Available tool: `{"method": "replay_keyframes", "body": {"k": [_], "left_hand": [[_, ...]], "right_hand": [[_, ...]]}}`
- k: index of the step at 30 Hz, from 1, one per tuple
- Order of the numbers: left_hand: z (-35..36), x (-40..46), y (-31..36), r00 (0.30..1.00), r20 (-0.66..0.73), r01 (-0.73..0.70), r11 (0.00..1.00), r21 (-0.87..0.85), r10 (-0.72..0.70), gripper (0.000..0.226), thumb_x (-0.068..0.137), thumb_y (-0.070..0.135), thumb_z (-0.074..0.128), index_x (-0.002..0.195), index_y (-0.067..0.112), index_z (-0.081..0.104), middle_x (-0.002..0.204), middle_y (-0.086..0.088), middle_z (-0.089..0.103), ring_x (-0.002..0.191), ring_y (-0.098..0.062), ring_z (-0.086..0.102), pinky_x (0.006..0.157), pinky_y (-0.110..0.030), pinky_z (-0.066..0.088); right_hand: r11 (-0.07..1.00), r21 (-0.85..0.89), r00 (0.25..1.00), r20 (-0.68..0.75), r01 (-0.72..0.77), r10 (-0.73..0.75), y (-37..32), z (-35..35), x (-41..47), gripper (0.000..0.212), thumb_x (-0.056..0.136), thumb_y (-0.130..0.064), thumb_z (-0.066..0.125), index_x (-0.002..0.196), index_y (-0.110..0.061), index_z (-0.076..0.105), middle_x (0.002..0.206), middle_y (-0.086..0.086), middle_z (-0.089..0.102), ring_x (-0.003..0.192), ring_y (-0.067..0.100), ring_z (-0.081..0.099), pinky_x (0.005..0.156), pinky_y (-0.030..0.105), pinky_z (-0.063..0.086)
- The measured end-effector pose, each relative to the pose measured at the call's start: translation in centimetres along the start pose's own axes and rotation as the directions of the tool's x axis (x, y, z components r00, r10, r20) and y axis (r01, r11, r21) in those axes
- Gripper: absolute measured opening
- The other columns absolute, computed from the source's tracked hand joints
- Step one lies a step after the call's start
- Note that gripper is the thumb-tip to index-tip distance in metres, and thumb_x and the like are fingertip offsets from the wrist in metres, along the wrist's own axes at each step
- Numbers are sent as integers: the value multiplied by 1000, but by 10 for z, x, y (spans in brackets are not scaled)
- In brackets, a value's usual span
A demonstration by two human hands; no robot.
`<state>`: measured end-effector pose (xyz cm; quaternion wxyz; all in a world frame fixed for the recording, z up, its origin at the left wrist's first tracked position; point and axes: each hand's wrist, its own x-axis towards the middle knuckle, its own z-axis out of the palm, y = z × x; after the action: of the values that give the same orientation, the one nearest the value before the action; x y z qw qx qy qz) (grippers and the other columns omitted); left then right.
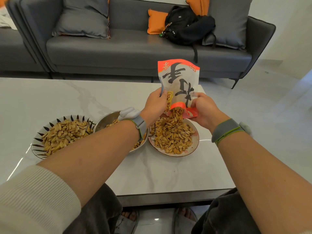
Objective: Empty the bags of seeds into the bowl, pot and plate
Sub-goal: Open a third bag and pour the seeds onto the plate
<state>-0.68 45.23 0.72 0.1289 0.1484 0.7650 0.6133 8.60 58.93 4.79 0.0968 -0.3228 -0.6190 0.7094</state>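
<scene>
A white and red seed bag (179,81) is held upside down over the plate (195,146), and seeds (176,114) spill from its mouth onto the heap there. My left hand (154,105) grips the bag's left edge. My right hand (205,108) pinches its right edge near the opening. The plate carries a wide pile of seeds. To its left stands a steel pot (108,118) with seeds inside, partly hidden by my left forearm. Further left, a striped bowl (36,146) is heaped with seeds.
The three dishes stand on a white marble table (160,174) whose front edge is near my knees. A grey sofa (135,46) with cushions and a black backpack (185,26) lies behind the table. Pale floor shows to the right.
</scene>
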Motion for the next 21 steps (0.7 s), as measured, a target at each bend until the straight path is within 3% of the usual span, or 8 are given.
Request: {"method": "replay_keyframes", "body": {"k": [3,7,11,15,21], "left_hand": [[1,-1,-2,1000,0,2,1000,18,-2,37,115,41,34,117,21,65,113,-20,73,103,-41,72,91,-62,62],[1,-2,-1,1000,1,10,1000,18,-10,39,115,42,34,117,19,66,116,-25,71,103,-47,72,85,-64,63],[0,-4,-2,999,3,38,999,39,-38,42,115,39,34,122,13,66,110,-26,70,95,-48,74,74,-60,66],[0,-1,-9,999,-5,47,997,54,-47,51,107,45,36,122,5,64,108,-30,68,98,-49,71,87,-66,61],[0,-4,0,1000,-7,10,999,42,-10,38,114,40,34,113,17,65,115,-25,72,105,-46,71,90,-64,61]], "right_hand": [[1000,-28,1000,4,-9,9,3,2,0,61,95,12,32,141,-22,53,127,15,67,92,32,70,78,54,65],[1000,-17,1000,1,-12,12,3,3,0,61,95,12,32,141,-22,53,126,14,67,93,33,71,88,64,61],[999,-28,999,23,-36,36,5,3,-3,58,96,12,32,139,-22,52,123,13,66,92,32,70,80,57,64],[998,-32,998,33,-51,52,6,3,-5,55,96,13,31,137,-18,52,113,11,66,84,29,69,71,50,64],[1000,-16,1000,-8,-6,6,5,1,0,57,94,12,32,135,-20,55,119,13,68,92,34,71,80,59,65]]}}
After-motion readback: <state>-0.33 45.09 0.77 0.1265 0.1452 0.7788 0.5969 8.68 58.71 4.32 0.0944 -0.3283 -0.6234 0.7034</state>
